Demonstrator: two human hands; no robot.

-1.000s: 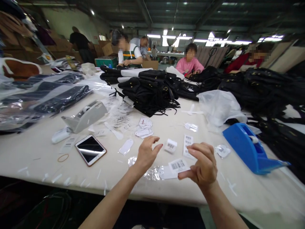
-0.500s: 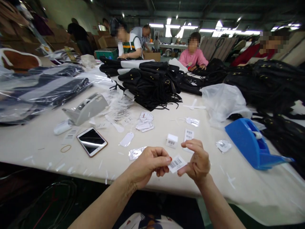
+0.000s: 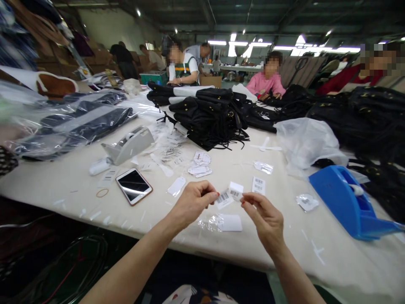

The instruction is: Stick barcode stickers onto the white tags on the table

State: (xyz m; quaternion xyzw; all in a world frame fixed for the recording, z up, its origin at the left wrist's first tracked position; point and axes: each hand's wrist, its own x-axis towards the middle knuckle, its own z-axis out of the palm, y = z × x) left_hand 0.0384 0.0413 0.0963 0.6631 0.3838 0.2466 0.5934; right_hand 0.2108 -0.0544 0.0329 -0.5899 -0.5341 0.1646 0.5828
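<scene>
White barcode label (image 3: 224, 197) — pinched at its ends by left hand (image 3: 192, 202) and right hand (image 3: 265, 216) | held above surface (image 3: 63, 185) — right of phone (image 3: 133, 186), left of blue tape dispenser (image 3: 344, 198)

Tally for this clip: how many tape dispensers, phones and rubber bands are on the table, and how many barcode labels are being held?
Tape dispensers: 2, grey and blue
Phones: 1
Rubber bands: 1
Barcode labels held: 1, pinched by the left hand; right hand at its other end
Total: 5
</scene>
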